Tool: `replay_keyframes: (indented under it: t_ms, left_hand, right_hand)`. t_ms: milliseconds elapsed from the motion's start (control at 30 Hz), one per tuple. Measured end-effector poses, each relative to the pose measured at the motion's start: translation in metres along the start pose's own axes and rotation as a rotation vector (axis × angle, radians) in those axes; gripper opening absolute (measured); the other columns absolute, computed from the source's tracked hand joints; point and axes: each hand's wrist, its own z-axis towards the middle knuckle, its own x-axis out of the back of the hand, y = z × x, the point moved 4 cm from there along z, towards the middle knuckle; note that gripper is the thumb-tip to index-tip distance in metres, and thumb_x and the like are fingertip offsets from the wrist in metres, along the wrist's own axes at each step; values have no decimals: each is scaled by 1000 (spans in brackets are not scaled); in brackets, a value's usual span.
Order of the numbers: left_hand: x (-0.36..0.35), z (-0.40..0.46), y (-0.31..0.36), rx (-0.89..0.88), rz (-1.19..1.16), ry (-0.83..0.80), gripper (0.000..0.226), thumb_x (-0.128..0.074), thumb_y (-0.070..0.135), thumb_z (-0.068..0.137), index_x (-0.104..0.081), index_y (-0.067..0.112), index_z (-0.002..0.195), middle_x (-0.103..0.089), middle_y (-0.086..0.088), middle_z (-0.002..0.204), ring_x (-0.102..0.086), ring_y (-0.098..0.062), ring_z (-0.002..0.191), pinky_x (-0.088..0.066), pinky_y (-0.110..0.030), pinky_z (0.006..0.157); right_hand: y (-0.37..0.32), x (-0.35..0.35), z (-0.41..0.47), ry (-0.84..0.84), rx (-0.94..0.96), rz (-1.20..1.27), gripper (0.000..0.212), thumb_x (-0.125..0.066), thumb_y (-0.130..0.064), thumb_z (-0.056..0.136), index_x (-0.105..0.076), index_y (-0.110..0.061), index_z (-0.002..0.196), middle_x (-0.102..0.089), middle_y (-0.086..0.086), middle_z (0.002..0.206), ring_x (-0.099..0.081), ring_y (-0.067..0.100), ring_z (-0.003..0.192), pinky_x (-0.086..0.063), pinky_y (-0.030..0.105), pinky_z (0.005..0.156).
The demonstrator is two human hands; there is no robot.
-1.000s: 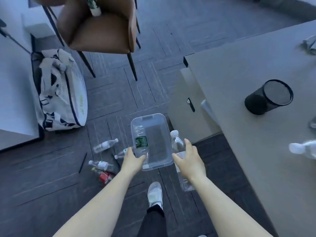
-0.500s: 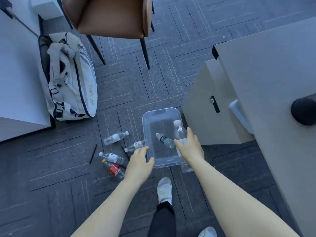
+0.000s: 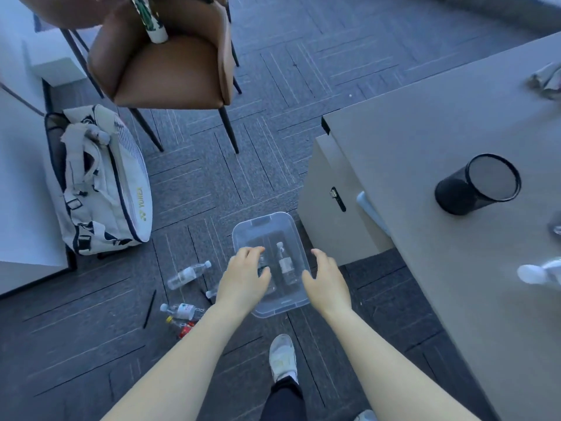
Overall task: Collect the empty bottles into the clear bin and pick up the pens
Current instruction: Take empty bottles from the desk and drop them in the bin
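Grey patterned carpet tiles (image 3: 258,123) cover the floor, where the clear bin (image 3: 265,221) stands just beside the desk cabinet (image 3: 321,214). Two bottles lie inside the bin, one (image 3: 284,264) clearly seen. Left of the bin lie four more bottles, the nearest partly hidden, and one black pen (image 3: 149,308). Left hand (image 3: 243,279) and right hand (image 3: 326,279) hover empty, fingers spread, over the bin's sides.

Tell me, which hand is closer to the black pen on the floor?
Left. The left hand is just right of the black pen; the right hand is farther right, past the clear bin.
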Motion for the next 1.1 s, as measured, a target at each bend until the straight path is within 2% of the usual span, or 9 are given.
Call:
replay_keyframes:
  t_ms: [200,433,533,600,700,800,900,1000,1100]
  left_hand:
    - [15,-16,108,-288,107,73,44,-50,24,96,-46,17,139,-46,1,139,-42,-22,127,-40,-33,98]
    - [-33,-49,279,-696,215,62,46,-60,21,90,-52,14,134,-51,-5,135,-50,-28,119,-48,-40,94]
    - [-64,-67,334,-770,260,40,49,-56,23,90,-48,18,138,-47,-2,138,-47,-26,120,-47,-38,93]
    - [-85,-75,362,-808,291,30,49,-53,23,90,-45,20,139,-45,1,139,-46,-24,120,-45,-35,91]
    - [-114,-81,391,-805,304,8,49,-52,18,88,-47,19,137,-46,0,138,-45,-24,120,-45,-34,90]
    - [-136,-84,408,-760,278,14,49,-52,15,86,-50,19,135,-48,0,136,-45,-24,120,-45,-34,89]
    - [-146,-87,410,-708,230,37,47,-52,13,87,-51,19,134,-50,0,133,-44,-22,122,-46,-34,88]
    - [-145,-88,403,-648,194,70,46,-54,13,88,-51,18,134,-50,0,134,-44,-20,124,-47,-35,89]
    - [-132,-90,394,-611,171,110,44,-56,15,90,-52,17,134,-51,3,134,-45,-17,125,-45,-29,90]
  right_hand:
    - [9,106,-62,294,139,37,40,-50,-22,95,-52,-22,135,-55,-5,131,-59,16,108,-50,38,87]
    - [134,264,-119,617,9,-110,42,-52,-17,93,-53,-19,134,-58,2,131,-53,25,118,-49,38,88]
    - [192,311,-122,562,-103,-260,56,-49,-12,89,-42,-23,143,-46,0,144,-42,28,127,-45,37,88]
    - [217,330,-116,483,-123,-414,67,-49,-10,86,-30,-24,149,-32,2,154,-30,29,137,-41,39,98]
    - [246,346,-95,421,-66,-623,78,-48,-3,86,-16,-23,154,-12,8,161,-9,33,148,-20,41,117]
    - [266,353,-69,352,-3,-743,82,-45,1,88,-7,-24,156,-2,10,163,2,36,149,-6,46,121]
    - [273,352,-50,312,59,-832,79,-44,0,89,-7,-23,156,-6,11,163,-1,36,149,0,51,120]
    - [273,354,-43,326,160,-832,71,-46,1,89,-22,-22,152,-25,13,157,-13,35,149,-1,56,119]
    - [262,361,-51,477,332,-792,74,-71,-6,66,-39,-18,132,-55,15,129,-46,39,131,-24,60,112]
